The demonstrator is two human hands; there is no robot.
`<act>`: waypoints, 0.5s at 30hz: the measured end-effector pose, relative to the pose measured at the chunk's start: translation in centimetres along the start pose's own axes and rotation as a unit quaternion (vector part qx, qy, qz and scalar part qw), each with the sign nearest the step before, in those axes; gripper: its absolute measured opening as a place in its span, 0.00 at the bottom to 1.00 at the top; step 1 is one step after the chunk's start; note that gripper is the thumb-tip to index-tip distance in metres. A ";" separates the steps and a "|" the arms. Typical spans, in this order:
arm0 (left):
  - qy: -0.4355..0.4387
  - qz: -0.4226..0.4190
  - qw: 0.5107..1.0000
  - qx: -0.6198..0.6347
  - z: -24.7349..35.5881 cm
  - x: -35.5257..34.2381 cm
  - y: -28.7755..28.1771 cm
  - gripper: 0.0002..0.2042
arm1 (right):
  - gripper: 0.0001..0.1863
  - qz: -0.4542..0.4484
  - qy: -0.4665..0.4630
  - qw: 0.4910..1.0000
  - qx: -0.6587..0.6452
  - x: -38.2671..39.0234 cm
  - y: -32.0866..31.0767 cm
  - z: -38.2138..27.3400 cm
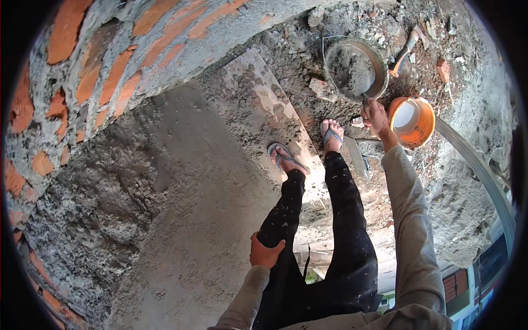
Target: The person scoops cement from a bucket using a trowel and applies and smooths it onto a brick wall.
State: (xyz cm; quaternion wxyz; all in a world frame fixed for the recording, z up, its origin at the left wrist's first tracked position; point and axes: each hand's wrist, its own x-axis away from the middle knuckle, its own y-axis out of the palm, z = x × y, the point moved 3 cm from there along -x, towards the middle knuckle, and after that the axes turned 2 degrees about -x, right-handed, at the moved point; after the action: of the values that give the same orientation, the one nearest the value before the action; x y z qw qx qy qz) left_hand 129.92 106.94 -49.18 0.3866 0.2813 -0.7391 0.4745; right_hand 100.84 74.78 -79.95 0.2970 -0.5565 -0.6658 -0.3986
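Observation:
My right hand (377, 118) is closed round the handle of a trowel (365, 99), whose metal end reaches the near rim of a dark bucket (380, 63). Grey wet mortar (352, 69) lies inside that bucket, and the trowel's blade is mostly hidden. Just right of the hand stands an orange bucket (423, 129) with pale liquid in it. My left hand (265, 250) rests on my left leg near the knee, thumb and fingers apart, holding nothing.
A mortar-smeared board (275, 104) lies under my left foot. Smooth grey mortar (209, 192) spreads left of it, beside a brick wall (115, 77). An orange-and-black handled tool (404, 55), brick pieces (443, 71) and a flat grey strip (356, 158) lie on the rubble.

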 end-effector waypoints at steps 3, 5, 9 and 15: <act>0.012 -0.037 0.998 -0.047 2.0 0.7 1.0 0.49 | 0.20 0.049 -0.042 0.998 -0.008 5.0 -0.7 -3.4; -0.001 -0.055 0.995 -0.084 2.1 1.0 1.4 0.52 | 0.21 0.055 -0.100 0.993 0.000 9.9 2.2 -6.5; 0.013 -0.078 0.995 -0.057 0.2 2.4 1.3 0.52 | 0.18 0.101 -0.199 0.974 -0.038 19.2 13.1 -11.0; 0.105 -0.046 0.993 0.012 -2.6 5.5 1.1 0.49 | 0.15 0.151 -0.301 0.938 -0.082 31.8 35.2 -14.6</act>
State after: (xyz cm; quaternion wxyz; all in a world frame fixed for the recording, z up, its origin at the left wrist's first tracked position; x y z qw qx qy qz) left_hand 126.86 109.53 -44.48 0.4799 0.2684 -0.6751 0.4917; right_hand 128.04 80.49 -38.86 0.0925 -0.7671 -0.5970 -0.2159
